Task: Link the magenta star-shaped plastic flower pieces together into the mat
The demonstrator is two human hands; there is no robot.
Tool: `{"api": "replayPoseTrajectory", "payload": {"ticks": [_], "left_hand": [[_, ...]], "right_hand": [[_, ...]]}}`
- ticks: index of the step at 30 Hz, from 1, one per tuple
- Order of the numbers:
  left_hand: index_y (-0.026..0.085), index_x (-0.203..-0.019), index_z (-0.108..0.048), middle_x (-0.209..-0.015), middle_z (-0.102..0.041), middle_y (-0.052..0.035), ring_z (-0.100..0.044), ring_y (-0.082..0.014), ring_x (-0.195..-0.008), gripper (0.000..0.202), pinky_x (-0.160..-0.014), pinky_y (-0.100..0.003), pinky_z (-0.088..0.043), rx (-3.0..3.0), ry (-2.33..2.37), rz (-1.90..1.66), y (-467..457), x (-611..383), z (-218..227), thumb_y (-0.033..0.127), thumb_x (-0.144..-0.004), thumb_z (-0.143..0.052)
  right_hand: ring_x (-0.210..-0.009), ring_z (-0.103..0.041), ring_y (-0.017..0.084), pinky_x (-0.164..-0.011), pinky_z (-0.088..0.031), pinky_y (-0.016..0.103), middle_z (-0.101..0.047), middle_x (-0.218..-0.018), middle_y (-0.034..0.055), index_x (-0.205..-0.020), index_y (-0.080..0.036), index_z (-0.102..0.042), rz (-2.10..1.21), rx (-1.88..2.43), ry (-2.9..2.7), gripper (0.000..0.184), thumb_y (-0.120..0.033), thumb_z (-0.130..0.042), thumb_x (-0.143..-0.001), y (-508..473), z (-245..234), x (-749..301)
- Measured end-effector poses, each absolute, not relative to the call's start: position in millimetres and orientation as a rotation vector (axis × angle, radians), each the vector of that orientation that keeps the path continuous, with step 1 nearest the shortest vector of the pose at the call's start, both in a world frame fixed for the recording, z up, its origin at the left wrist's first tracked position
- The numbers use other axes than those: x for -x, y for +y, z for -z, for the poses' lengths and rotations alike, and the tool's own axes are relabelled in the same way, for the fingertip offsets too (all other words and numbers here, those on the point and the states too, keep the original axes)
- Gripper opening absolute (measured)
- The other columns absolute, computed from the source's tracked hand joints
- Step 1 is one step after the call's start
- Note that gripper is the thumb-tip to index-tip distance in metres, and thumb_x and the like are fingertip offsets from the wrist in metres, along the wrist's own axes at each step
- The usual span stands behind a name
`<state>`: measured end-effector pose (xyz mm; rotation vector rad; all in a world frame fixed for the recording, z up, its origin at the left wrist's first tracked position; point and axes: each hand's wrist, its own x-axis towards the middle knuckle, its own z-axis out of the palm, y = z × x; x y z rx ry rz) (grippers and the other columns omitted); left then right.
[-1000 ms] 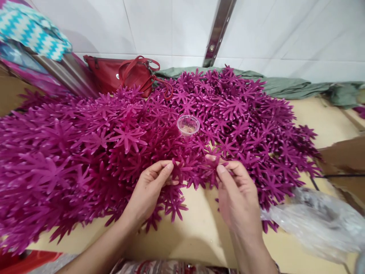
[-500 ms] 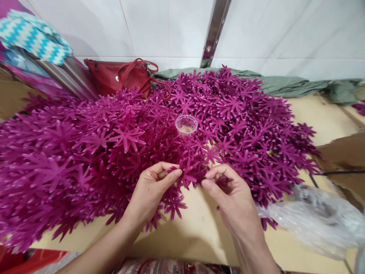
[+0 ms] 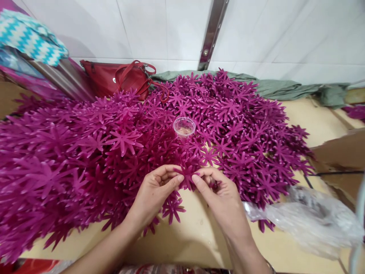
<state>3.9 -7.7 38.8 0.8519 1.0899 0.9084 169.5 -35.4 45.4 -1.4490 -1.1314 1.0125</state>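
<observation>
A wide heap of magenta plastic flower pieces [image 3: 85,152] covers the tan table [image 3: 199,232]. At its near edge my left hand [image 3: 155,196] and my right hand [image 3: 221,201] meet, both pinching one flower piece [image 3: 186,176] between thumbs and fingertips. More magenta petals show inside my right palm. A small clear plastic cup [image 3: 184,127] stands upright among the flowers just beyond my hands. One loose flower [image 3: 172,209] lies on the table below my left hand.
A red handbag [image 3: 119,78] and patterned cloth [image 3: 31,36] lie at the back left against the white tiled wall. Green fabric [image 3: 285,89] runs along the back right. A crumpled clear plastic bag [image 3: 310,220] sits at the right, beside brown cardboard [image 3: 339,156].
My right hand has moved left toward my left hand, and the two now meet on one flower piece. The view has shifted slightly.
</observation>
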Motion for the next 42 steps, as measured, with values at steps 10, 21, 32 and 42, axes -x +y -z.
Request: {"api": "replayPoseTrajectory", "payload": {"ticks": [10,21,32,42], "left_hand": [[0.016,-0.080,-0.069,-0.073,-0.064,0.0021,-0.052,-0.0101,-0.066,0.029,-0.065,-0.021,-0.043,-0.911,1.073,-0.894,-2.5,-4.7,-43.9,0.042,-0.079,-0.083],[0.018,-0.082,-0.068,-0.073,-0.063,0.0014,-0.052,-0.0111,-0.065,0.028,-0.061,-0.021,-0.041,-1.022,1.052,-0.883,-3.6,-5.3,-38.4,0.039,-0.077,-0.085],[0.019,-0.077,-0.061,-0.063,-0.058,0.0055,-0.047,-0.0075,-0.057,0.031,-0.058,-0.019,-0.037,-0.947,1.040,-0.899,-1.9,-1.3,-33.7,0.043,-0.086,-0.078],[0.025,-0.118,-0.067,-0.090,-0.072,-0.0002,-0.067,-0.0138,-0.083,0.031,-0.072,-0.022,-0.051,-1.241,1.308,-1.094,-4.5,19.3,-65.8,0.037,-0.090,-0.075]], "right_hand": [[-0.062,-0.044,0.012,-0.060,-0.040,0.025,-0.043,-0.068,-0.0061,-0.103,-0.023,-0.072,-1.009,1.482,-1.096,0.024,-0.041,-0.075,-0.087,-38.8,-42.9,-172.6],[-0.062,-0.051,0.014,-0.058,-0.043,0.026,-0.056,-0.068,-0.0028,-0.090,-0.023,-0.077,-1.058,1.450,-1.200,0.014,-0.035,-0.070,-0.089,-36.8,-52.1,-176.6],[-0.081,-0.061,0.017,-0.077,-0.048,0.030,-0.069,-0.087,-0.0002,-0.089,-0.024,-0.071,-0.964,1.466,-0.988,0.021,-0.045,-0.073,-0.091,-35.6,-33.9,-187.3],[-0.059,-0.053,0.012,-0.053,-0.040,0.023,-0.062,-0.071,-0.0049,-0.103,-0.025,-0.065,-1.046,1.401,-0.857,0.023,-0.042,-0.075,-0.090,-32.0,-34.1,-193.0]]}}
